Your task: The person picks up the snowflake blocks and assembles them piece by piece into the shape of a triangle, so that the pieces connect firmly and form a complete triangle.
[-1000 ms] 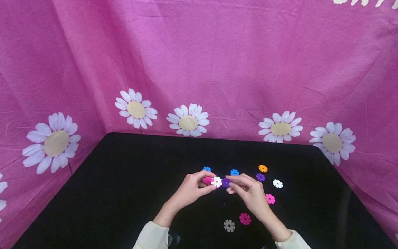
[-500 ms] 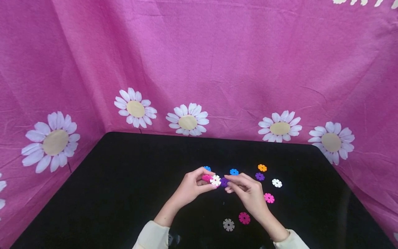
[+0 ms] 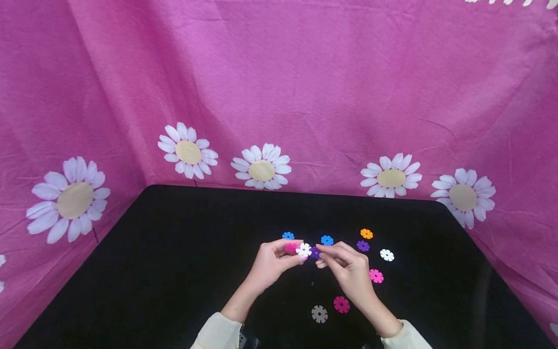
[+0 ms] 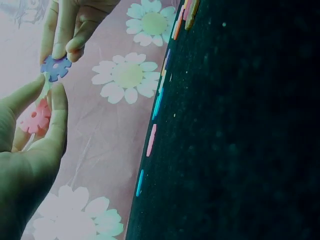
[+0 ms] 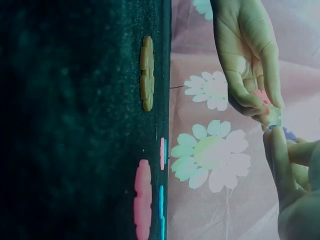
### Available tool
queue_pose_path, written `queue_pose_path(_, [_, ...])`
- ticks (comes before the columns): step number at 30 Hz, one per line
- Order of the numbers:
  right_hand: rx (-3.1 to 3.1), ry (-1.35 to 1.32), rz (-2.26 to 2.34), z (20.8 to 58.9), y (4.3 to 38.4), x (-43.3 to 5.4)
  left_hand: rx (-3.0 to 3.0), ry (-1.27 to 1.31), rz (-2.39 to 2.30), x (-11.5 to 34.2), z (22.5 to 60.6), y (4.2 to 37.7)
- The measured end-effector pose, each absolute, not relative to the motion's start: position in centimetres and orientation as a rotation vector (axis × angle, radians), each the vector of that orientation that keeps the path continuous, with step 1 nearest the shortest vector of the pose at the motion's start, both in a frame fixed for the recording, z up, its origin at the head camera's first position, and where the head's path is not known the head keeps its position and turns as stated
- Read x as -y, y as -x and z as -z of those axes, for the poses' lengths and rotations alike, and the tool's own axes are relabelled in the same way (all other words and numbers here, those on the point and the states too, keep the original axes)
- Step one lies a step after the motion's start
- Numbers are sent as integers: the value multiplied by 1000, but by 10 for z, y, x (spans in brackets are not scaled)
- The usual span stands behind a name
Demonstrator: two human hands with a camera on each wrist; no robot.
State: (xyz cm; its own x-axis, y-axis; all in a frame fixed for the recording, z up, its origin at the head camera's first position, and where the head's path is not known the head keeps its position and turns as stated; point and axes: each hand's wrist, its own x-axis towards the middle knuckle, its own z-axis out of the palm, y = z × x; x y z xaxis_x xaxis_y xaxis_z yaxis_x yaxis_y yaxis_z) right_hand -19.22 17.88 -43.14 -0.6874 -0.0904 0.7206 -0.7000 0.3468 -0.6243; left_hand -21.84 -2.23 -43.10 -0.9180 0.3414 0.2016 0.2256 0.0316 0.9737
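Note:
Notched plastic discs, shaped like snowflakes, are in both hands just above the black table. My left hand (image 3: 272, 261) pinches a pink disc (image 3: 291, 248) and a white disc (image 3: 303, 249) at its edge, between thumb and fingers. The white disc meets a purple disc (image 3: 315, 253), which my right hand (image 3: 350, 266) pinches by its right side. In the left wrist view, the purple disc (image 4: 56, 67) stands in line with the pink disc (image 4: 36, 119). Fingers partly cover all three, and how deeply their slots engage cannot be told.
Loose discs lie on the black table (image 3: 196, 252): blue (image 3: 327, 240), orange (image 3: 366, 233), purple (image 3: 363, 246), white (image 3: 386, 255), pink (image 3: 376, 276), dark pink (image 3: 342, 305) and grey (image 3: 319, 314). Another blue disc (image 3: 288, 235) lies behind the left hand. A pink flowered cloth (image 3: 279, 87) hangs beyond.
Both hands keep their pinch on the discs and stay almost in place. My left forearm has shifted slightly to the right. The whole head view has drifted a little.

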Motion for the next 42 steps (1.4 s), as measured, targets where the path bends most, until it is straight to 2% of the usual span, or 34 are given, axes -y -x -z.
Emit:
queue_pose_path(8, [2009,-761,-1283,428,193,-179,-2225,-622,-2031,21,425,214])
queue_pose_path(23, [2043,-710,-1354,430,193,-181,-2199,-670,-1938,19,425,214])
queue_pose_path(31, [2037,-787,-1381,430,192,-178,-2262,-682,-1826,20,426,215])
queue_pose_path(42, [2050,-771,-1383,431,191,-180,-2231,-647,-1874,21,426,216])
